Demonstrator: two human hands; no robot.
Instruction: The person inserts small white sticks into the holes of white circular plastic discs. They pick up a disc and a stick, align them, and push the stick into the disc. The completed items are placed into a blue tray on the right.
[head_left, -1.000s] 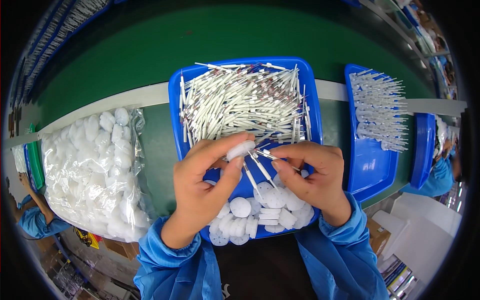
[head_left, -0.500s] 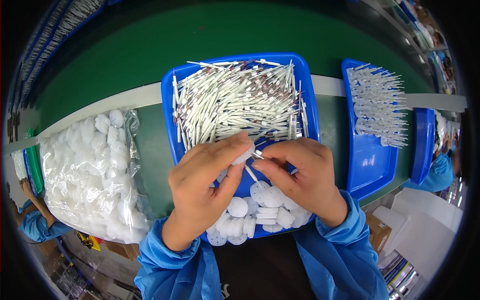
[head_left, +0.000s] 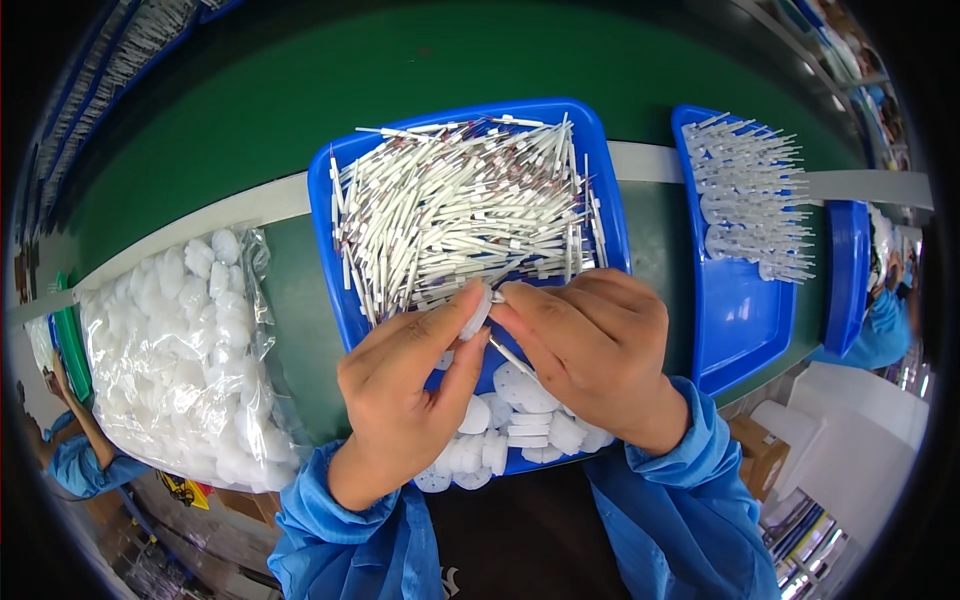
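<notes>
Between thumb and forefinger, my left hand (head_left: 400, 378) grips a round white plastic disc (head_left: 478, 316), turned nearly edge-on. My right hand (head_left: 598, 345) pinches a small white piece (head_left: 498, 297) against the disc's face; its fingers hide most of it. Below the fingertips a thin white stick (head_left: 513, 361) slants down to the right, partly covered by the right hand. Both hands are above a blue tray (head_left: 325, 240). Its far part holds a heap of thin white sticks (head_left: 460, 205) with dark ends. Loose white discs (head_left: 528, 430) lie at its near end.
On the left lies a clear plastic bag (head_left: 185, 350) full of white discs. To the right, a second blue tray (head_left: 740, 335) carries rows of discs with sticks standing out. Co-workers in blue sleeves (head_left: 85, 465) appear at both sides, beside green and blue trays.
My right fingertips have shifted left and up against the disc, which now sits more edge-on. The view has shifted slightly.
</notes>
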